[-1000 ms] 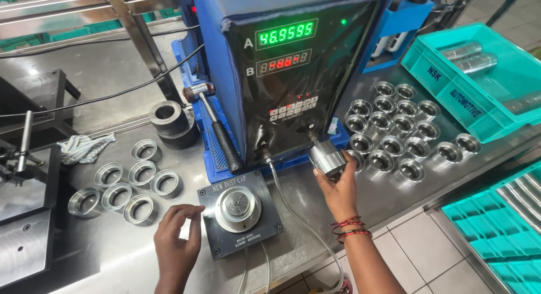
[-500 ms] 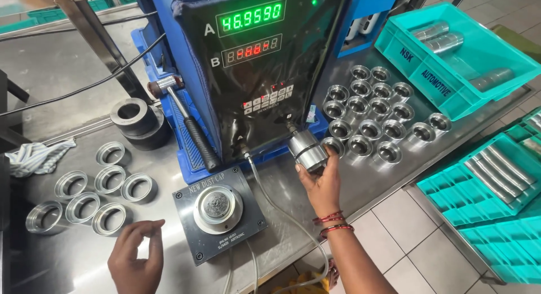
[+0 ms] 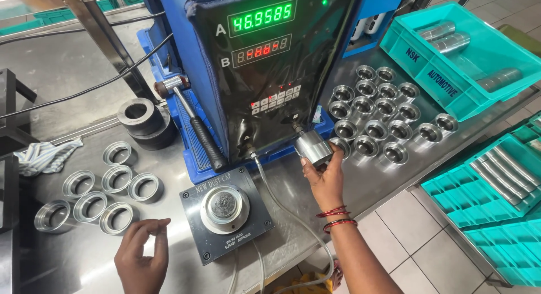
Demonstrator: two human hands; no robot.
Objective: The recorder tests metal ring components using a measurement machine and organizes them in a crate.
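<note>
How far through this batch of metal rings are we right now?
Six rings lie left of the dark fixture plate, looking already handled. In hand: the right hand holds one metal ring up at the gauge unit; the left hand is empty. About fifteen rings wait at right.

We are in a factory inspection workshop. We see a steel workbench (image 3: 73, 74) carrying a blue gauging machine (image 3: 265, 63) with green and red digital readouts, rows of machined metal rings (image 3: 386, 116), a hammer (image 3: 191, 125), a round measuring fixture (image 3: 225, 209), and teal plastic crates (image 3: 468, 57) of steel cylinders over a tiled floor (image 3: 417, 226).
</note>
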